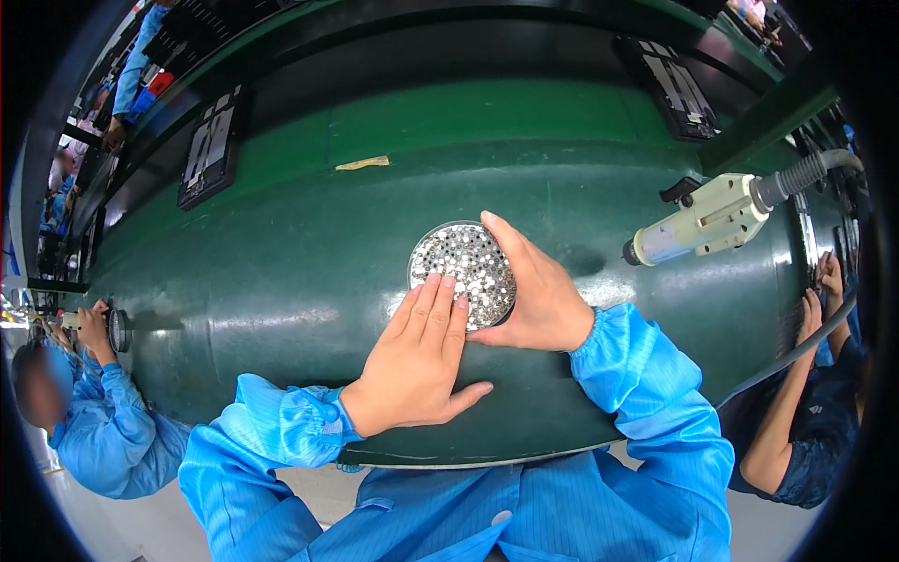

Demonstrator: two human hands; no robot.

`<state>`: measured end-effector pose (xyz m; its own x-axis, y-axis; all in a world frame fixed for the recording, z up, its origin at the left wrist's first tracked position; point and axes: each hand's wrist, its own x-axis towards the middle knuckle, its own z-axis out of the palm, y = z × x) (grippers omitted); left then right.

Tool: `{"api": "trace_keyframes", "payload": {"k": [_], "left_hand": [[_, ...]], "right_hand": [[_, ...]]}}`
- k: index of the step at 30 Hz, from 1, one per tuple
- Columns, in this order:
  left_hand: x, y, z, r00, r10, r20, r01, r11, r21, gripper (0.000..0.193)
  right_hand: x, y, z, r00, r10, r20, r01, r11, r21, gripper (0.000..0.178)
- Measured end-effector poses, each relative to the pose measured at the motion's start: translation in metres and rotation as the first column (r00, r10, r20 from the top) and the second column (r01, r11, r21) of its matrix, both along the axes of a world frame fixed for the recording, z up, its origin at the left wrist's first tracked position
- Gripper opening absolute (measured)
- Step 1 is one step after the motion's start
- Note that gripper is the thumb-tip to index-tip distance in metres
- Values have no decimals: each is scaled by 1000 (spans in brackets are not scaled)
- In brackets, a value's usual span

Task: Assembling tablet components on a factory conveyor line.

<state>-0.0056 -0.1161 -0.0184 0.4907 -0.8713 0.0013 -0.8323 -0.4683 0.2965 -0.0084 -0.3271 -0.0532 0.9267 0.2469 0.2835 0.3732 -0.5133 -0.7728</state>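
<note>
The left hand [417,370] lies palm down with its fingers close together and the thumb held out, the fingertips over the small metal pieces [459,255] in a round dish [448,223]; whether they press or only rest cannot be told. The right hand's grip [543,295] is curved around the dish's right side, fingers at the far edge and thumb at the near one, pinching it between them. The dish sits on the green worktop [281,365] directly in front of the person. To work well here, the right hand should steady the rim without tipping it, while the left fingers stay flat and light, moving in short strokes inside the wall so that no pieces spill. By count, there is one dish between the person's two hands, one cream-coloured hand-held power tool [702,223] to the right, one yellowish strip [362,163] beyond the dish, and two dark flat units [211,148], one at far left and one at far right; the pieces are too many and too small to count.
</note>
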Motion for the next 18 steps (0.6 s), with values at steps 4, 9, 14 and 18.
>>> {"api": "trace_keyframes", "payload": {"k": [4, 9, 14, 18], "left_hand": [[1, -10, -7, 993, 79, 82, -80, 997, 0, 87], [17, -13, -24, 978, 153, 142, -145, 987, -69, 93], [18, -14, -29, 994, 88, 67, -82, 993, -89, 98], [9, -12, -20, 999, 45, 20, -44, 997, -56, 97]], "right_hand": [[-1, 0, 1, 1000, -13, -1, 13, 1000, 7, 110], [-1, 14, -4, 999, -39, 21, 39, 999, -10, 107], [-3, 19, -10, 999, -41, 22, 42, 999, -20, 102], [-4, 18, -9, 999, -27, 41, 28, 999, -30, 103]]}}
